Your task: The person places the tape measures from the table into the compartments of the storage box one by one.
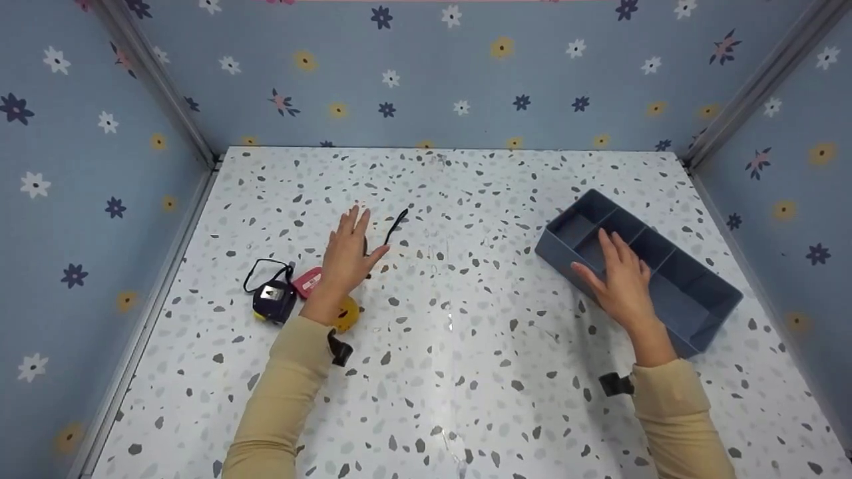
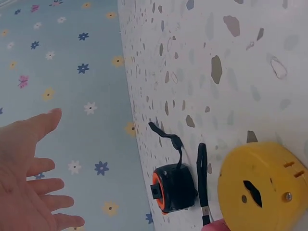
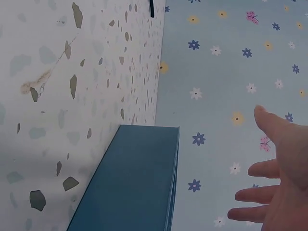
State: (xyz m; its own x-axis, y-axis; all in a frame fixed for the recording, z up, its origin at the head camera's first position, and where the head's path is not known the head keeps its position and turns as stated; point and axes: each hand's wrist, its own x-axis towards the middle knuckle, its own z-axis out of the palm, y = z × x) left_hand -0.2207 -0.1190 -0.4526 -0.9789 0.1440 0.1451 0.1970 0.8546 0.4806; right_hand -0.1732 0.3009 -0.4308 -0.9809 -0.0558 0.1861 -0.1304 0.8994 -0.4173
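My left hand (image 1: 346, 258), fingers extended, hovers over a cluster of tape measures and holds nothing. Beneath its wrist lies a round yellow tape measure (image 1: 347, 315), larger in the left wrist view. A red tape measure (image 1: 307, 282) shows partly beside it, and a black and yellow tape measure (image 1: 273, 301) with a looped strap sits further left. Mostly hidden behind the hand is a black and orange tape measure (image 2: 175, 188), its strap (image 1: 397, 226) poking out. My right hand (image 1: 623, 286), fingers spread and holding nothing, is above the near side of a blue-grey divided box (image 1: 689, 303).
The box stands at an angle on the right of a speckled white table (image 1: 452, 372), its compartments of different sizes. Flower-patterned panels (image 1: 426, 73) enclose the table at the back and both sides, with metal posts (image 1: 752, 86) at the corners.
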